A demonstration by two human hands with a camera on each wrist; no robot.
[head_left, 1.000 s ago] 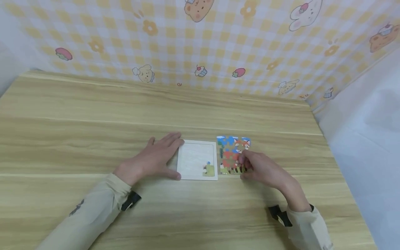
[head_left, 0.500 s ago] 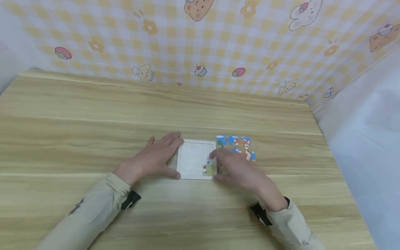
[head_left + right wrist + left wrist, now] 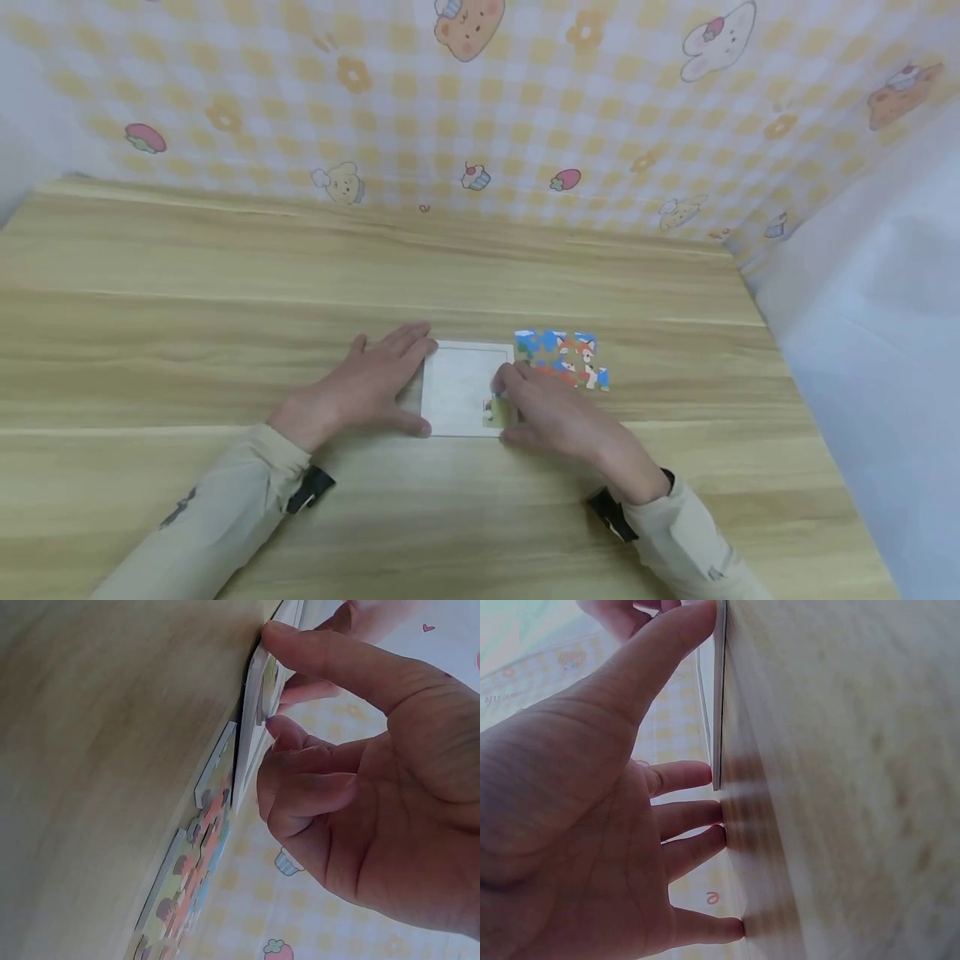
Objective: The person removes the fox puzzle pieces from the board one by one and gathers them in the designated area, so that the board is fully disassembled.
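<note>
A shallow white puzzle tray (image 3: pixel 457 375) lies on the table, with a yellow-green jigsaw piece (image 3: pixel 497 413) in its lower right corner. My left hand (image 3: pixel 360 387) rests at the tray's left edge, fingers straight and spread, thumb at the lower left corner. Over the tray's right side, my right hand (image 3: pixel 558 412) bends its index finger to the piece's upper end. Its thumb (image 3: pixel 322 656) touches the tray's lower edge, and the other fingers curl in. In the right wrist view the piece looks slightly raised, its face partly hidden.
Several fox-picture jigsaw pieces (image 3: pixel 566 343) lie right of the tray, some hidden under my right hand. The wooden table (image 3: pixel 225 267) ends at a yellow checked cloth (image 3: pixel 405 125) behind, and white cloth (image 3: pixel 862 350) hangs on the right.
My right hand has moved left from the loose pieces to the tray's right side, and its index finger has come down to the piece there. The left hand stays at the tray's edge.
</note>
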